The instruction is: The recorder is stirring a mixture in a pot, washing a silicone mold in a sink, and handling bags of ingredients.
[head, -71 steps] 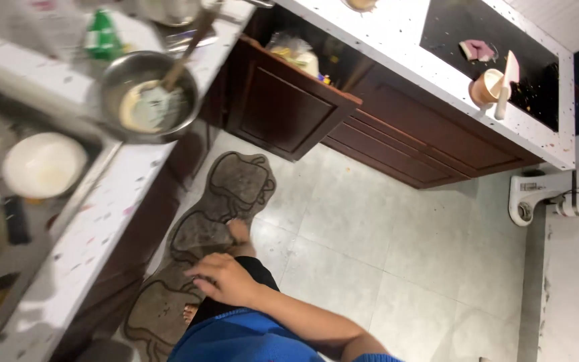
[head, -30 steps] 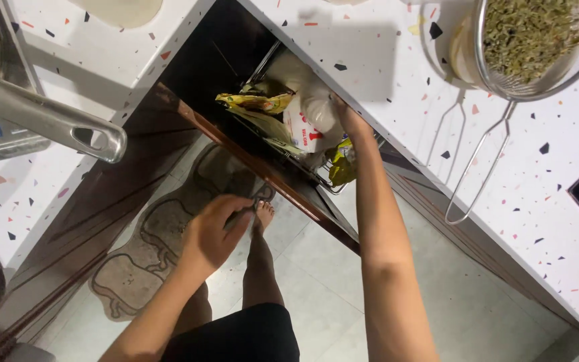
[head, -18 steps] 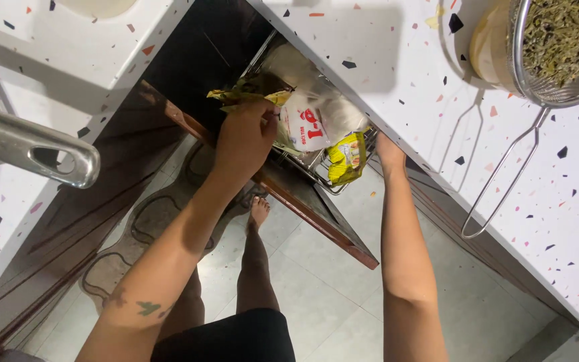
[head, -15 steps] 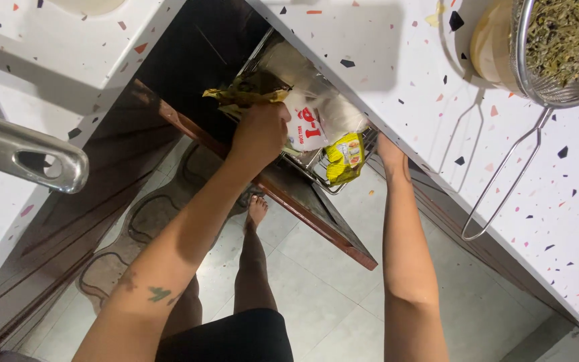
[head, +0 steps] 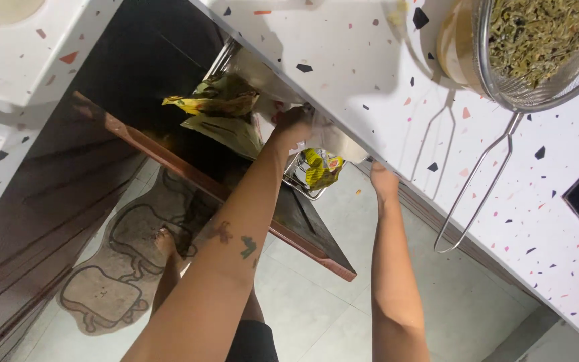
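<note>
Two hands reach into an open drawer under a counter.
Left hand fingers clench a white packet; right hand fingers hidden, cannot tell.

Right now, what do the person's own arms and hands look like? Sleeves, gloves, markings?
Both arms are bare to the frame edge, with no sleeves in view. The left hand has no glove; its forearm carries two small tattoos, one dark and one green, on the inner side. The right hand is also ungloved, its fingers hidden under the counter edge. No watch, band or ring is visible on either arm.
</note>
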